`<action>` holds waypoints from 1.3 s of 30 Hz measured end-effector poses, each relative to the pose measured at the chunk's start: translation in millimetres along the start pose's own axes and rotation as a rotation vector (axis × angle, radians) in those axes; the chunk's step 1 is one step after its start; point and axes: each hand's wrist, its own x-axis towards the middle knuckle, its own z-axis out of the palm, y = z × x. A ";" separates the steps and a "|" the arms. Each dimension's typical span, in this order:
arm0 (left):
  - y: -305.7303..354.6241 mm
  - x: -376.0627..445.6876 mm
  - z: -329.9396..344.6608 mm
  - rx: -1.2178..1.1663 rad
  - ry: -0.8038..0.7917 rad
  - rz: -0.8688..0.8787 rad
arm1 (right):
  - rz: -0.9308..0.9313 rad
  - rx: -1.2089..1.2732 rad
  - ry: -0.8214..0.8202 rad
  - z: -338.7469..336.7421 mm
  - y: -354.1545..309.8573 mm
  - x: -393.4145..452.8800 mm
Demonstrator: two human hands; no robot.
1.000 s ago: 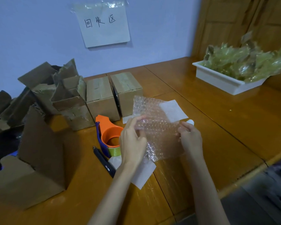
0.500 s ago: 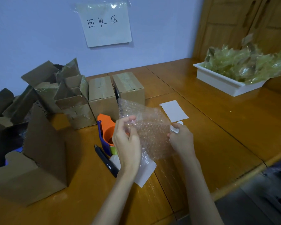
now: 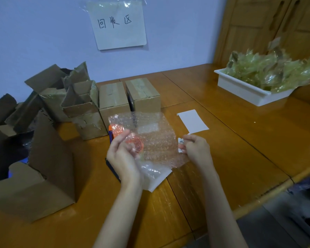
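I hold the bubble wrap (image 3: 150, 138) up above the worktop (image 3: 240, 149): left grip (image 3: 123, 156) curled round its left edge, right grip (image 3: 195, 149) pinching the right edge. Feather-light, floppy, probably slick, so hold it by the edges, and gently, since bubbles pop.

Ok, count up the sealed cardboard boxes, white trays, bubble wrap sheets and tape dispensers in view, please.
sealed cardboard boxes: 2
white tray: 1
bubble wrap sheet: 1
tape dispenser: 1
Total: 5
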 end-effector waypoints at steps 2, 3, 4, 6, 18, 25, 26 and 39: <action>3.2 5.0 -2.9 -0.092 -0.010 -0.212 | 0.007 0.017 0.006 1.0 1.0 -1.1; 4.9 6.9 -3.9 -0.119 -0.025 -0.276 | 0.008 0.032 0.011 1.5 2.0 -1.3; 6.1 8.0 -4.9 -0.139 -0.045 -0.313 | 0.008 0.045 0.015 1.8 2.1 -1.3; 7.6 7.2 -5.8 -0.138 -0.086 -0.300 | 0.006 0.049 0.018 2.2 2.2 -1.5; 13.2 -3.1 -8.0 0.276 -0.120 0.346 | -0.047 -0.013 0.006 7.8 2.9 -4.9; 8.8 12.8 -15.9 -0.073 -0.043 -0.213 | -0.085 -0.057 0.025 14.2 9.3 -8.4; 8.1 9.2 -15.8 -0.057 -0.026 -0.150 | -0.089 -0.061 0.026 14.6 9.2 -8.6; -1.1 -4.4 -25.7 0.236 -0.157 0.617 | -0.042 -0.040 0.041 17.3 3.1 -7.6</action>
